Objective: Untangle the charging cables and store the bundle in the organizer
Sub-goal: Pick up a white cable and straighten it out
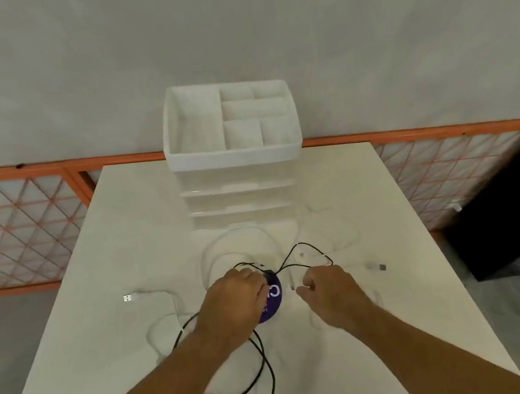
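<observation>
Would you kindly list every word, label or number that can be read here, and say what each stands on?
"C": large white letter on the purple disc, partly covered by the left hand; further letters may be hidden.
Small white print below it: too blurred to read.
Organizer, black cable, USB plugs: no text visible.

One white plastic drawer organizer (235, 161) at twelve o'clock. One thin black cable (273, 373). Two white USB plugs: nine o'clock plug (128, 298), three o'clock plug (380, 267). One round purple disc (274, 302). Two hands: left hand (234, 300), right hand (331, 291).
</observation>
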Demonstrator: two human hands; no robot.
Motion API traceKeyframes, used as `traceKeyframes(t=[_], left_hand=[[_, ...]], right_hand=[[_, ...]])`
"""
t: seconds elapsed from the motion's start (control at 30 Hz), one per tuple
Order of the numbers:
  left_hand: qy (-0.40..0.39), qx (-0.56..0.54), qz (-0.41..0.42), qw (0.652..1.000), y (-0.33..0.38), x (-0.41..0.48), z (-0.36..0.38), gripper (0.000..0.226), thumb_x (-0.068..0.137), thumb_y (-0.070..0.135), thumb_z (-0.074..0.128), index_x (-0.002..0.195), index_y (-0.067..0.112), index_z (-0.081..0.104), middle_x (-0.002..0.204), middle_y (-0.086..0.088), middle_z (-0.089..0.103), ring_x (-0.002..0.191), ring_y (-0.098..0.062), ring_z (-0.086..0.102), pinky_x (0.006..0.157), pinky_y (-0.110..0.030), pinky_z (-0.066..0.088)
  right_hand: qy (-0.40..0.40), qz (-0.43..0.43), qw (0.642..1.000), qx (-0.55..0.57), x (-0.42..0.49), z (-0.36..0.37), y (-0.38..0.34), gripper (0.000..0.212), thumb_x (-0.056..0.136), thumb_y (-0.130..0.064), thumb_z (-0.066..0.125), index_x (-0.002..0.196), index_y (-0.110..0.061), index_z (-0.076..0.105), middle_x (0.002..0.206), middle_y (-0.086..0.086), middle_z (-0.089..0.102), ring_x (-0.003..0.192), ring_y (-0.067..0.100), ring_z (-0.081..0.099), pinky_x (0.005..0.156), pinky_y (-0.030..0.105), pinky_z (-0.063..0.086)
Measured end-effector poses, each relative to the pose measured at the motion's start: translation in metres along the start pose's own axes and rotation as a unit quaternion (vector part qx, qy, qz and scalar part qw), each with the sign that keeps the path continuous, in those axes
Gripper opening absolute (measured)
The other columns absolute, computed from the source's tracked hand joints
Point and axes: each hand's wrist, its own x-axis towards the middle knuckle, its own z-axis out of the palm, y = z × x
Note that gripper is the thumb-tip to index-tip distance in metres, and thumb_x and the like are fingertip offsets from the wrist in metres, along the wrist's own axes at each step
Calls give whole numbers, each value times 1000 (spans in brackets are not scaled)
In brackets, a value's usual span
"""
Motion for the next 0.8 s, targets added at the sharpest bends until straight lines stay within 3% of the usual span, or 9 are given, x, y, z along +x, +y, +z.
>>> traceKeyframes(t=[0.07, 0.13, 0.23, 0.33, 0.43, 0.6, 0.73, 0.8], left_hand=[[-19, -11, 4, 1000, 5, 2, 5, 9, 79, 25, 68, 70, 23, 68, 65, 10, 61, 58, -10, 58, 50, -20, 49], [-41, -7, 10, 999, 8, 0, 10, 12, 72, 19, 79, 69, 20, 67, 65, 7, 61, 57, -12, 57, 50, -25, 50], [-38, -9, 28, 999, 6, 2, 16, 17, 67, 16, 83, 70, 20, 67, 67, 7, 61, 57, -13, 56, 51, -27, 50], [-49, 16, 32, 998, 4, 9, 18, 23, 60, 20, 87, 73, 22, 68, 68, 9, 62, 59, -10, 56, 51, -24, 50], [-70, 25, 24, 997, -2, 12, 20, 35, 52, 27, 91, 80, 22, 71, 74, 8, 66, 63, -10, 60, 53, -23, 51], [-40, -9, -11, 999, -8, 18, 19, 35, 71, 30, 82, 102, 20, 69, 96, 7, 70, 84, -12, 67, 69, -26, 56], [-41, -40, -9, 998, 4, 45, 9, 40, 89, 34, 59, 125, 18, 60, 123, 3, 65, 111, -16, 61, 92, -33, 50], [-79, -115, -10, 990, 12, 61, -2, 34, 97, 32, 51, 129, 21, 56, 125, 4, 62, 115, -15, 57, 99, -32, 46]], right_hand=[[-6, 29, 999, 17, 10, 11, -3, 42, 92, -42, 54, 59, -22, 36, 65, -3, 45, 69, 22, 47, 53, 27, 34], [-26, 56, 997, 41, 19, 17, -10, 33, 92, -45, 53, 71, -20, 48, 77, 1, 54, 75, 22, 53, 63, 28, 39], [-37, 79, 995, 56, 33, 24, -17, 32, 93, -43, 52, 94, -13, 63, 95, 6, 66, 82, 22, 57, 67, 27, 41], [-33, 89, 995, 20, 44, 27, -20, 27, 96, -26, 45, 102, -9, 65, 106, 9, 67, 97, 27, 64, 74, 30, 47], [-33, 69, 997, 5, 45, 21, -20, 26, 96, -18, 41, 103, -9, 65, 106, 9, 67, 97, 27, 64, 73, 30, 47], [12, -30, 999, 29, 39, -10, -17, 26, 100, -30, 40, 90, -15, 59, 91, 2, 62, 80, 20, 60, 66, 29, 44], [35, -103, 994, 2, 25, -48, -21, 29, 102, -34, 38, 101, -17, 61, 95, -1, 63, 82, 17, 59, 71, 29, 48], [44, -129, 991, -17, 19, -69, -27, 29, 103, -34, 35, 103, -17, 59, 95, -1, 64, 83, 19, 60, 75, 32, 49]])
